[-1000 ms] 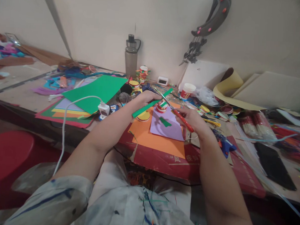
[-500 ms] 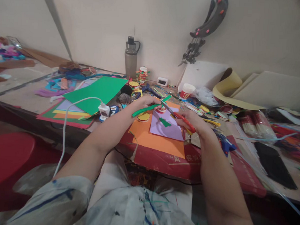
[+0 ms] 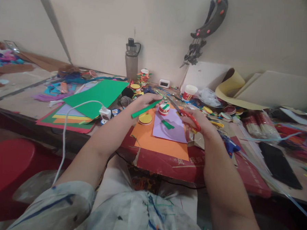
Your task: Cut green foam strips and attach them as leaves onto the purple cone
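Note:
My left hand (image 3: 149, 100) pinches a long green paper strip (image 3: 145, 109), which trails back along the forearm. My right hand (image 3: 196, 121) grips red-handled scissors (image 3: 188, 116), their blades pointing forward and left, apart from the strip. Between the hands sits a small red-and-white paper cup piece (image 3: 164, 110) with a bit of green on top. It rests on a purple paper sheet (image 3: 161, 131), as do green paper scraps (image 3: 167, 124). A round yellow-topped piece (image 3: 145, 119) lies left of it on an orange sheet (image 3: 164, 148).
Coloured sheets (image 3: 98, 95) and a white plug with cable (image 3: 105, 113) lie left. Behind stand a grey bottle (image 3: 132, 60), a small clock (image 3: 164, 83) and a paper cup (image 3: 190, 93). To the right are a blue glue gun (image 3: 230, 145) and a black phone-like slab (image 3: 279, 164).
The strip's far end has been cut off, and green now shows on the cup piece. The scissors have drawn away from the strip. The view has shifted slightly.

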The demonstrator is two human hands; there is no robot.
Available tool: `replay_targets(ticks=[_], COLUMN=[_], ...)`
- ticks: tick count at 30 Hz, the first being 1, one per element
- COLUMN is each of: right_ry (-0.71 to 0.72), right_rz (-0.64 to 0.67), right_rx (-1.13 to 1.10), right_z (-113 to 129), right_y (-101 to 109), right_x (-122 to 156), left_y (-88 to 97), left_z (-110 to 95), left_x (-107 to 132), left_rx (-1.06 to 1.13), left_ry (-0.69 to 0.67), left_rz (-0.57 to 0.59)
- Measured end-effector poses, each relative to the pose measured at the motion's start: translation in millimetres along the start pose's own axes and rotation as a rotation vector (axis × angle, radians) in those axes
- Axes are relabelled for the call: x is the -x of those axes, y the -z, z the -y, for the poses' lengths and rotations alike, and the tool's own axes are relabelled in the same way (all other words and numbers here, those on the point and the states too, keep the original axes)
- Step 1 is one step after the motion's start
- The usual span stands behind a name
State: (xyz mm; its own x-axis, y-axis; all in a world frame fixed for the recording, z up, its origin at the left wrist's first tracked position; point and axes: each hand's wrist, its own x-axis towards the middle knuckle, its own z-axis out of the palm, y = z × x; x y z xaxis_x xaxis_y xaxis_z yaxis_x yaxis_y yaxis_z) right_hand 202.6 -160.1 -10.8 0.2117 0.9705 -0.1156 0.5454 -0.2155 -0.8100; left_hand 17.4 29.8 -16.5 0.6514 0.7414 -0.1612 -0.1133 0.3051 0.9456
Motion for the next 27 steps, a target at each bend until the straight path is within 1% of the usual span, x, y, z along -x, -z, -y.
replay_targets(ticks=[2,4,5,6,8,11,12,13,15,17,19,20,21,24,27], right_ry=[0.018,0.036,0.035,0.025,-0.038,-0.139,-0.154,-0.153,-0.084,0.059,0.187,0.201,0.180,0.052,-0.026], right_rz=[-0.183,-0.368,-0.429,-0.455,-0.424,-0.301,-0.297,-0.324,-0.430,-0.495,-0.458,-0.425,-0.385,-0.276,-0.209], right_rx=[0.065,0.266,0.391,0.496,0.632,0.771,0.823,0.867,0.882,0.800,0.702,0.676,0.665,0.679,0.700], right_z=[-9,-17,-21,-25,-30,-32,-31,-30,-26,-21,-15,-12,-9,-3,-3], right_y=[0,-2,-4,-6,-11,-17,-18,-19,-19,-20,-22,-23,-25,-31,-33], right_x=[-8,-16,-19,-22,-24,-23,-22,-21,-20,-25,-35,-42,-50,-74,-95], left_y=[0.1,-1.1,-2.1,-3.2,-5.1,-5.5,-4.9,-4.2,-2.7,-2.3,-3.3,-4.1,-5.1,-7.6,-8.5], left_z=[-7,-11,-12,-11,-9,-4,-3,-2,0,2,3,4,4,4,3], left_x=[1,0,0,-1,-2,-3,-4,-4,-5,-7,-7,-7,-7,-5,-4], left_rx=[0.072,0.109,0.116,0.116,0.109,0.078,0.064,0.050,0.020,-0.002,-0.014,-0.014,-0.011,-0.001,0.010], left_ry=[-0.044,-0.077,-0.085,-0.088,-0.092,-0.117,-0.121,-0.122,-0.114,-0.106,-0.104,-0.106,-0.110,-0.130,-0.136], left_rz=[0.014,0.006,-0.003,-0.012,-0.028,-0.057,-0.063,-0.069,-0.076,-0.081,-0.085,-0.083,-0.077,-0.059,-0.073])
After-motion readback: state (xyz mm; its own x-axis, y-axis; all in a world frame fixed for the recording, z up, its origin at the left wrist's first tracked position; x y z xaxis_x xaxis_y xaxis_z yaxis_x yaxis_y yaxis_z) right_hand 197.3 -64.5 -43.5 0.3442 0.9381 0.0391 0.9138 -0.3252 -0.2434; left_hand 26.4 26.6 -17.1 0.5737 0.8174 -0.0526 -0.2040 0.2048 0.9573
